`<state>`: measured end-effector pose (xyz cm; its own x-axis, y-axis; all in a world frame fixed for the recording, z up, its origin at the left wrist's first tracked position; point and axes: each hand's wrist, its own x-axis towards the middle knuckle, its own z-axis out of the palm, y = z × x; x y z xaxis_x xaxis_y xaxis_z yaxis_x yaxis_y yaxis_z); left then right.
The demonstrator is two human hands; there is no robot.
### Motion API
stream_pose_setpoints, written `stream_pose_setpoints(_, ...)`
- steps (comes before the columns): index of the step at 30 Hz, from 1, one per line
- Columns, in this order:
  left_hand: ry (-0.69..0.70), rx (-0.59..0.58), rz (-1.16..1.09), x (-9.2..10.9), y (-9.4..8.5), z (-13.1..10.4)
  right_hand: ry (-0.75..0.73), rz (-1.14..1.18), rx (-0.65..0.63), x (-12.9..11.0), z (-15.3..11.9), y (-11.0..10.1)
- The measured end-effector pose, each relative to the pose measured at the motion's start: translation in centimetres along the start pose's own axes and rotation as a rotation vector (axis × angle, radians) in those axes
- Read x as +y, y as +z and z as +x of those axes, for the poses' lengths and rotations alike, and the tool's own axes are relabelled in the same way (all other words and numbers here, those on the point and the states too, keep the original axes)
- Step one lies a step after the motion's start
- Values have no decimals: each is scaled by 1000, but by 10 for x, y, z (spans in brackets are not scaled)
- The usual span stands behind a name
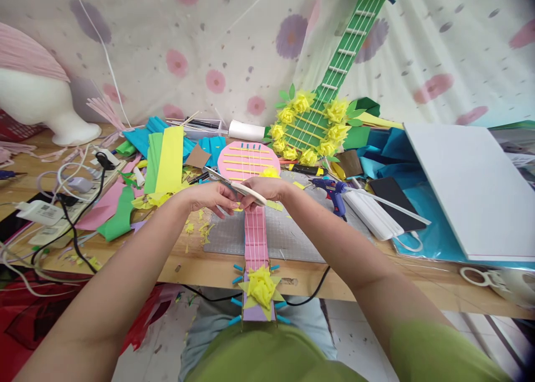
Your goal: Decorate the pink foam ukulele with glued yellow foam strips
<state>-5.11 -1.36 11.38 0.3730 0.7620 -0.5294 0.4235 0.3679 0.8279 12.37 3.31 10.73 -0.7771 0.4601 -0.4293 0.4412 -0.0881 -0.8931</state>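
My right hand (264, 190) is closed on a pair of scissors (225, 181) with white handles, whose blades point left. Beside it my left hand (215, 197) has its fingers bent near the blades; a small yellow bit shows at the fingertips, too small to make out. Both hands are above a pink paper guitar (256, 237), its round body away from me and its neck running towards me. A yellow paper flower (261, 287) covers the head of the neck, with blue pegs at its sides. Another yellow flower (270, 172) lies on the body.
A green paper guitar (317, 120) with yellow flowers leans at the back. A blue glue gun (333, 195) rests right on the grey cutting mat (292, 231). Yellow crepe paper (170, 159), scraps and a cabled power strip (79, 198) lie left. A white board (468, 187) is at right.
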Motion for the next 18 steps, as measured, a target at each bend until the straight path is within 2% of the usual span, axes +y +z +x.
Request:
stream_pose_setpoints(2, 40, 29, -47, -4, 2, 1, -10, -5, 10, 0, 0, -2)
stream_pose_setpoints(4, 116, 162, -169, -10, 8, 3, -51, 31, 79, 2, 1, -4)
stream_pose_setpoints(6, 232, 373, -410, -16, 16, 6, -149, 86, 257, 7, 3, -3)
stream_pose_setpoints(8, 353, 540, -746, -22, 27, 10, -260, 90, 526, 15, 4, 2)
stream_pose_setpoints(10, 418, 606, -1062, -24, 37, 14, -302, -32, 748, 23, 2, 9)
stream_pose_setpoints(11, 437, 613, -1197, -24, 42, 16, -291, -139, 790, 27, 0, 14)
stream_pose_setpoints(15, 438, 580, -1536, -17, 52, 21, -268, -557, 720, 35, -10, 33)
stream_pose_setpoints(18, 355, 507, -1519, -11, 55, 21, -251, -738, 694, 34, -14, 41)
